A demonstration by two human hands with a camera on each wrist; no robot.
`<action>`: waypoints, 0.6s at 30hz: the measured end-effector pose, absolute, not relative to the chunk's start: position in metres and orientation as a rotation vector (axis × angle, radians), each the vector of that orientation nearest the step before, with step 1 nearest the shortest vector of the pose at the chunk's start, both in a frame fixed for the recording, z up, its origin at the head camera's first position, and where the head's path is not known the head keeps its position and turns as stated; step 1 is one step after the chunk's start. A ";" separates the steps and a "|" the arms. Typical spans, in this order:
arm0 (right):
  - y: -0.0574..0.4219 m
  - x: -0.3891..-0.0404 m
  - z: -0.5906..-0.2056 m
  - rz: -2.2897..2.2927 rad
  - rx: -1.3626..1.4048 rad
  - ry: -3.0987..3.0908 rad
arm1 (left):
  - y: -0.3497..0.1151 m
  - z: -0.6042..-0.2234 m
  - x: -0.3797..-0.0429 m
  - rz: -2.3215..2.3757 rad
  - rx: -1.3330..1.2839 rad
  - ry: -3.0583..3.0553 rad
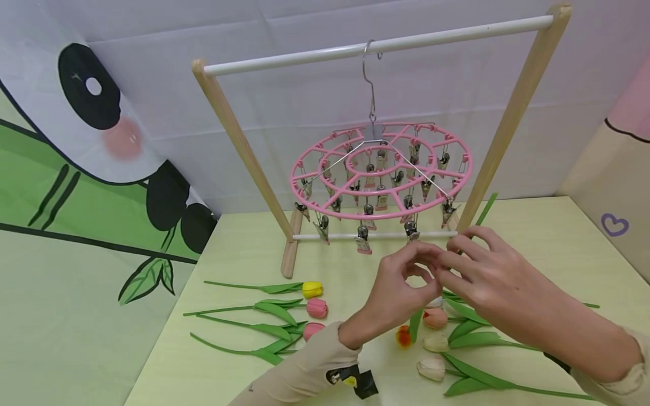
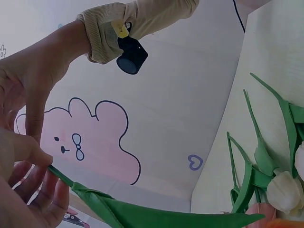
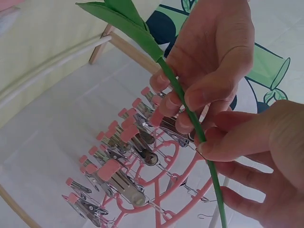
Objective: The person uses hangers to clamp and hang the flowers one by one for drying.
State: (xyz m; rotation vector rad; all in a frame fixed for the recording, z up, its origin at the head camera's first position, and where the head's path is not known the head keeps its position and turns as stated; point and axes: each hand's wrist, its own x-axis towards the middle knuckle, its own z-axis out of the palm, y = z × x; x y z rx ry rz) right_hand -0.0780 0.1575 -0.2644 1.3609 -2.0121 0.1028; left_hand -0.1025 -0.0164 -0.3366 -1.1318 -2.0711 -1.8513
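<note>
Both hands meet in front of the pink clip hanger (image 1: 386,216), on a tulip held upside down. Its orange-red flower (image 1: 404,336) hangs lowest, with the green leaf (image 2: 166,214) just above. My right hand (image 1: 500,282) pinches the green stem (image 3: 216,183) between thumb and fingers, nearer its free end. Closer to the leaf, my left hand (image 1: 401,285) pinches the same stem between thumb and fingertips. Metal clips with pink tips (image 3: 126,183) dangle from the hanger's rings, just beyond the hands. The head view hides the middle of the stem behind the fingers.
A wooden stand with a white top rod (image 1: 304,58) bears the hanger by its hook (image 1: 367,59). Left on the table lie a yellow tulip (image 1: 312,290) and pink tulips (image 1: 317,308). White tulips (image 1: 431,369) and a peach tulip (image 1: 435,318) lie at the right.
</note>
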 end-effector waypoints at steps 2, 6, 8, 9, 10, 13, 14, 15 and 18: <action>0.157 -0.077 -0.263 0.125 1.358 -1.994 | -0.017 -0.337 -0.102 -1.877 -1.132 -2.054; 0.155 -0.074 -0.259 0.190 1.353 -1.953 | -0.019 -0.339 -0.101 -1.914 -1.130 -2.012; 0.154 -0.073 -0.258 0.240 1.353 -1.933 | -0.020 -0.340 -0.101 -1.923 -1.128 -1.994; 0.153 -0.073 -0.257 0.264 1.352 -1.928 | -0.021 -0.340 -0.100 -1.931 -1.126 -1.987; 0.153 -0.072 -0.256 0.286 1.351 -1.928 | -0.021 -0.340 -0.100 -1.937 -1.123 -1.982; 0.153 -0.071 -0.254 0.325 1.337 -1.930 | -0.024 -0.337 -0.098 -1.951 -1.117 -1.974; 0.153 -0.071 -0.253 0.327 1.329 -1.932 | -0.025 -0.334 -0.096 -1.960 -1.115 -1.970; 0.153 -0.071 -0.252 0.328 1.319 -1.933 | -0.025 -0.330 -0.094 -1.972 -1.114 -1.964; 0.154 -0.072 -0.250 0.317 1.281 -1.935 | -0.028 -0.319 -0.087 -1.983 -1.115 -1.959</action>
